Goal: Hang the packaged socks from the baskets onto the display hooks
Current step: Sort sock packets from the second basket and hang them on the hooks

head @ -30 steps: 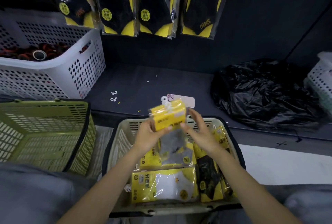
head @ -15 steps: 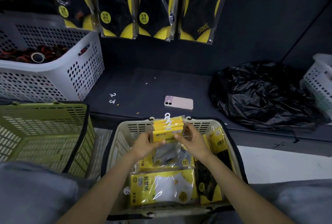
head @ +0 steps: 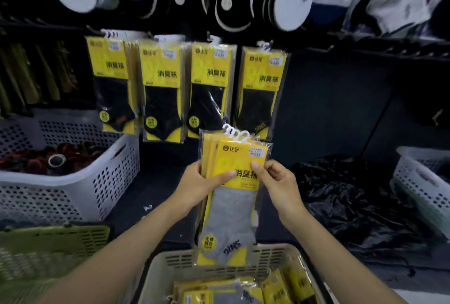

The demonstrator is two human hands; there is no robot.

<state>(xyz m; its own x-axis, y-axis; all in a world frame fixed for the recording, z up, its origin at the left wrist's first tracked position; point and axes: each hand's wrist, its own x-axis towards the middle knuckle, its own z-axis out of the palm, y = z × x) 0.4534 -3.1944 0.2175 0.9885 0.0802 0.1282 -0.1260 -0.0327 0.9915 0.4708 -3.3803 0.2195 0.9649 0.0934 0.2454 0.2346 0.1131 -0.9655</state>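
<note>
Packaged socks (head: 231,208) form a small fanned stack of clear sleeves, each with a yellow card header printed in black and a grey ankle sock below. White plastic hangers (head: 235,132) stick out at the top. The stack stands upright, long axis vertical, hangers up and printed fronts toward the camera. Its lower end is just above the far rim of the beige basket (head: 275,253), which holds more yellow packs. Behind it hangs a row of hanging packs (head: 209,89) with black socks. The left hand (head: 194,186) grips the stack's left edge, thumb laid across the header. The right hand (head: 280,184) pinches the front pack's right edge, thumb on the header, fingers curled.
</note>
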